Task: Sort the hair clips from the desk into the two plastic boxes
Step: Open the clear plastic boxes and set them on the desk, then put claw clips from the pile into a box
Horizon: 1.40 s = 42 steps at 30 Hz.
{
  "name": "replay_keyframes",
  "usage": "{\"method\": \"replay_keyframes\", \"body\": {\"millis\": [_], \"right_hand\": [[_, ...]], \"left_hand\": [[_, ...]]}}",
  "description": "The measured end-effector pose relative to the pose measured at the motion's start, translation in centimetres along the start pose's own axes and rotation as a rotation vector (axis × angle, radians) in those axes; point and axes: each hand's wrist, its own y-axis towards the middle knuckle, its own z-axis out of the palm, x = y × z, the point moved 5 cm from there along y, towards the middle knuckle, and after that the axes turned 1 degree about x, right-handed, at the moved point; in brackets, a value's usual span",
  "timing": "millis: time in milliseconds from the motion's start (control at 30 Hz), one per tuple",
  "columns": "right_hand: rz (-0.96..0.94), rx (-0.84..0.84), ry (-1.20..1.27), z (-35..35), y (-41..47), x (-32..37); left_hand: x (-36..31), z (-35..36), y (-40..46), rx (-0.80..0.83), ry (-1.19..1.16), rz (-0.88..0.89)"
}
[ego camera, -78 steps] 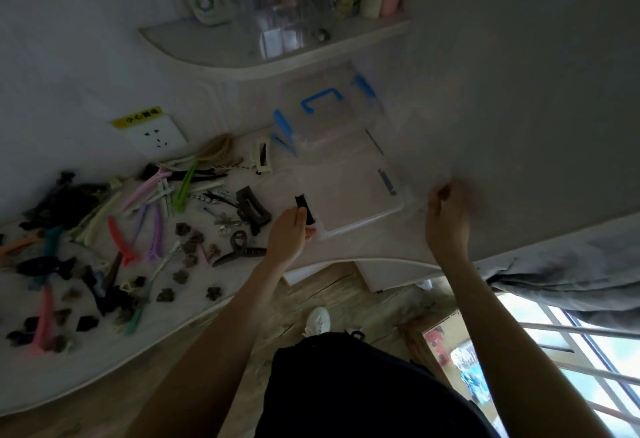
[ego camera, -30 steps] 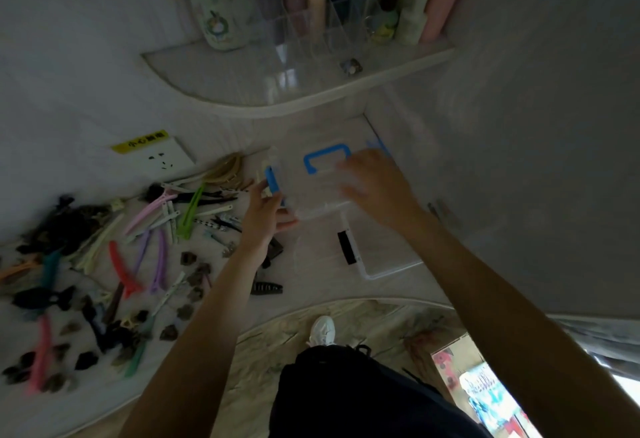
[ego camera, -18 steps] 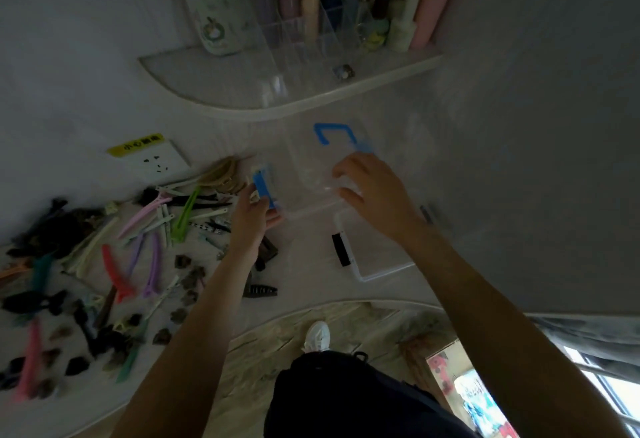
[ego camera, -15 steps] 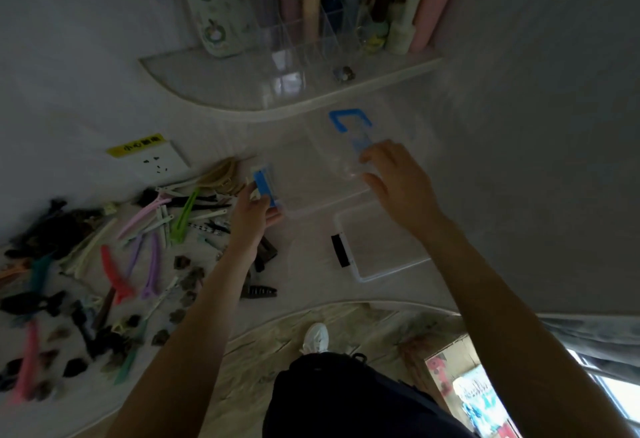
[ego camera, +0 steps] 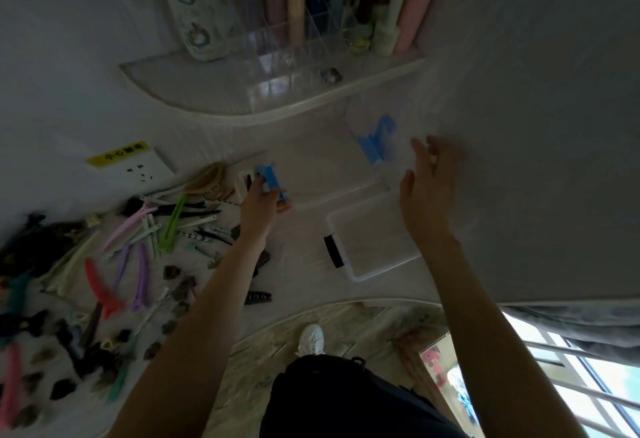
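Fingers of left hand (ego camera: 262, 202) pinch blue latch (ego camera: 272, 179) of clear box (ego camera: 322, 174) on desk (ego camera: 301, 264). Right hand (ego camera: 429, 183) loose, fingers spread beside blurred lid (ego camera: 381, 132); contact unclear. Hair clips (ego camera: 138, 240) heaped left, unsorted. Risks: lid falls toward second box (ego camera: 374, 240); forearm sweeps clips off edge.

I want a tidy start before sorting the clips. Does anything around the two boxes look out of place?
Yes. The clear lid with the blue handle is off its box and tilted up near the right hand, blurred. The left hand grips the blue latch of that box. The hair clips lie scattered on the desk.
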Motion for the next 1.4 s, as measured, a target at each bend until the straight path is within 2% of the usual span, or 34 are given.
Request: {"method": "replay_keyframes", "body": {"millis": [100,233,367,433,533,600,667,733,800,967,1067,1200,1300,1400], "right_hand": [[-0.089,0.039,-0.074,0.6,-0.6,-0.1],[-0.093,0.099,-0.115,0.9,-1.2,0.1],[-0.289,0.086,0.130,-0.5,-4.1,3.6],[-0.414,0.144,0.273,-0.2,-7.1,5.9],[-0.500,0.424,0.406,3.4,-12.5,7.9],[-0.461,0.714,0.419,7.2,-15.6,8.2],[-0.396,0.928,0.365,10.3,-17.4,8.2],[-0.354,1.009,0.312,12.1,-18.1,8.4],[-0.354,1.000,0.266,13.6,-18.2,8.8],[-0.347,0.972,0.230,16.2,-18.9,11.0],[-0.341,0.959,0.294,17.1,-20.3,14.0],[-0.369,0.930,0.248,19.4,-21.2,20.1],[-0.462,0.966,0.206,21.0,-21.0,24.5],[-0.507,0.961,0.263,21.3,-19.5,27.1]], "left_hand": [[0.3,-0.3,0.2,0.019,0.049,-0.013],[0.5,-1.1,-0.3,0.047,0.196,0.017],[0.9,-3.0,-2.6,0.036,0.223,0.046],[1.0,-4.9,-4.9,-0.048,0.300,0.168],[2.1,-9.1,-10.3,-0.263,0.626,0.474],[5.0,-12.1,-13.7,-0.376,0.884,0.582],[9.1,-14.7,-15.7,-0.457,1.130,0.527],[12.8,-16.6,-17.2,-0.472,1.239,0.347],[15.2,-17.9,-18.1,-0.439,1.280,0.204],[16.7,-20.4,-16.3,-0.331,1.298,0.073],[16.0,-21.1,-15.0,-0.292,1.326,0.154],[14.4,-23.7,-12.7,-0.300,1.280,0.276],[13.3,-25.9,-10.6,-0.279,1.346,0.306],[12.2,-28.1,-8.1,-0.281,1.296,0.288]]}}
